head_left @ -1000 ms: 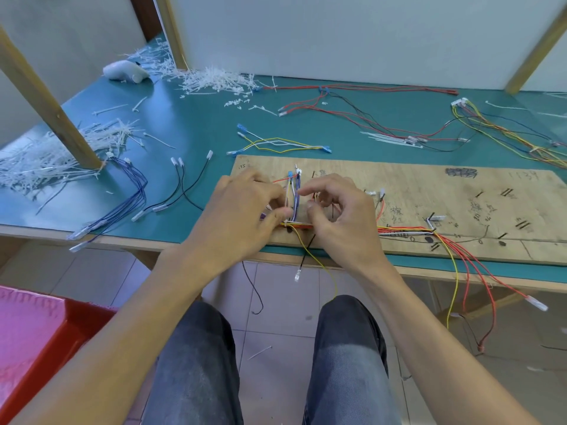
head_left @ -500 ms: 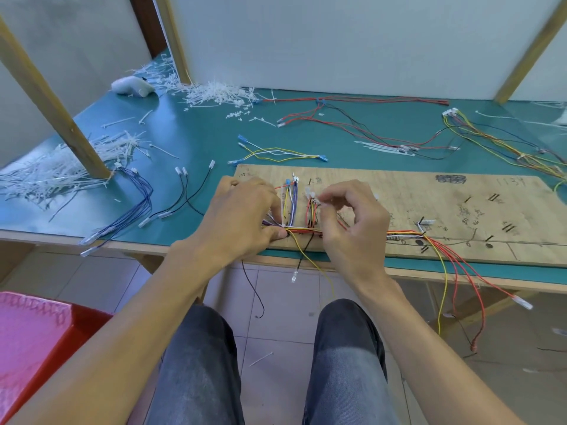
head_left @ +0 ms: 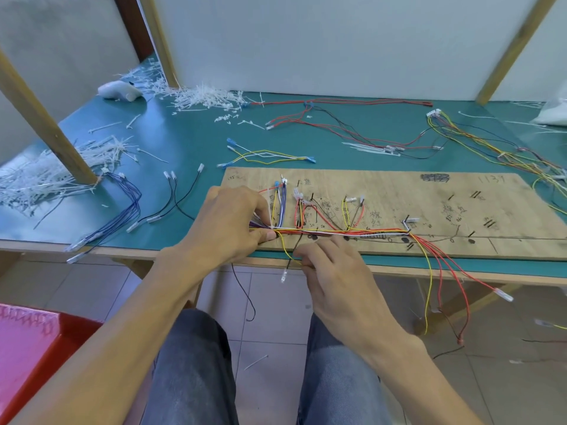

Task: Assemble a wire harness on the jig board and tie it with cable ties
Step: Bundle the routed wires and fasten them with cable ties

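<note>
Looking at the lower left of the frame first: a red bin (head_left: 66,348) sits on the floor with something pink (head_left: 21,338) inside, too blurred to name. Up on the green table (head_left: 190,139), the jig board (head_left: 399,191) carries the wire harness (head_left: 337,232), its trunk running left to right along the board's near edge, with short branches standing up to the pegs and red and yellow tails spilling off the table at the right. Loose cable ties (head_left: 202,98) are heaped at the upper left.

Now the hands. The left hand (head_left: 228,225) is clamped down at the left end of the trunk, thumb and forefinger pinching the bundled wires tight. The right hand (head_left: 337,280) is at the table's front edge in the centre of the frame, fingers curled in, nipping the yellow wire (head_left: 284,249) that drops off the board. A black lead with a clear terminal (head_left: 283,276) dangles just beside it.

And the change: half a second ago that right hand was up on the board among the upright branches. It has dropped to the near edge, while the left has kept its hold at the same spot.
</note>
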The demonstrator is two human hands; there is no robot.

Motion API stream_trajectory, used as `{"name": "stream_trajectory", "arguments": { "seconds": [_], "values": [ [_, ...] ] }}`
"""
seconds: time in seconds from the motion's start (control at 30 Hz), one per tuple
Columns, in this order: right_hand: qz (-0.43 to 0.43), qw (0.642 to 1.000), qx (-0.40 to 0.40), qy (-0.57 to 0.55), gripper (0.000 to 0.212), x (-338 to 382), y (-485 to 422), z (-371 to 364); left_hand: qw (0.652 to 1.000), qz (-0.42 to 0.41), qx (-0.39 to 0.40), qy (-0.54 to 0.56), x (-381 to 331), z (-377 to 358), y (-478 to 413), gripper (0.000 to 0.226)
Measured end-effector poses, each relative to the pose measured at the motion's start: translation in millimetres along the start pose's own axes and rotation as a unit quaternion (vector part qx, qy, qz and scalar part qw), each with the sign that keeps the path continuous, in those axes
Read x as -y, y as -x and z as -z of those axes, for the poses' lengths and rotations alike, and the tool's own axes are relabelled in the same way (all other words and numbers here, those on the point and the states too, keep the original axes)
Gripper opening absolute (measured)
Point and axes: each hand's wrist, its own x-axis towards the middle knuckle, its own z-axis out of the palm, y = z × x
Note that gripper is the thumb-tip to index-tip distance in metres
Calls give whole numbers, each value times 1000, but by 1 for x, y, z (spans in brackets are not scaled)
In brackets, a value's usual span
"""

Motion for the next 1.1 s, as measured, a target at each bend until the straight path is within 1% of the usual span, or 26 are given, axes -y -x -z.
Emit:
{"name": "stream_trajectory", "arguments": {
  "seconds": [0.07,0.17,0.2,0.27,0.33,0.4,0.47,0.53,0.6,0.7,0.87,1.0,1.1],
  "values": [
    [-48,994,-10,-100,32,4,1,3,1000,6,2,22,0,1,1,22],
    [-122,954,-38,-270,27,12,-2,7,999,4,15,33,0,4,0,17],
    [-127,944,-36,-303,25,17,-3,8,999,-1,16,31,0,5,-1,13],
    [-116,937,1,-331,22,28,-4,7,999,-5,12,32,2,7,-3,11],
    [-104,940,52,-320,18,35,-2,2,999,-1,6,37,1,8,-3,19],
    [-99,949,74,-292,15,35,-1,-2,1000,-1,12,28,-2,9,-3,29],
    [-101,951,60,-287,13,32,-1,-2,1000,0,15,15,-5,9,-3,36],
    [-107,949,26,-294,11,27,-1,2,1000,9,13,3,-4,7,-3,40],
    [-112,941,-6,-318,12,19,-3,8,1000,13,5,2,-3,5,-3,43],
    [-124,927,-29,-352,13,5,-12,22,1000,17,2,5,-4,4,-3,52],
    [-174,928,-63,-325,14,-31,-43,43,1000,12,-2,2,-4,2,-3,34],
    [-218,938,-86,-254,11,-73,-67,51,1000,10,8,5,-1,3,-3,39],
    [-257,944,-96,-181,8,-114,-89,56,1000,7,10,0,0,2,-3,40]
  ]
}}
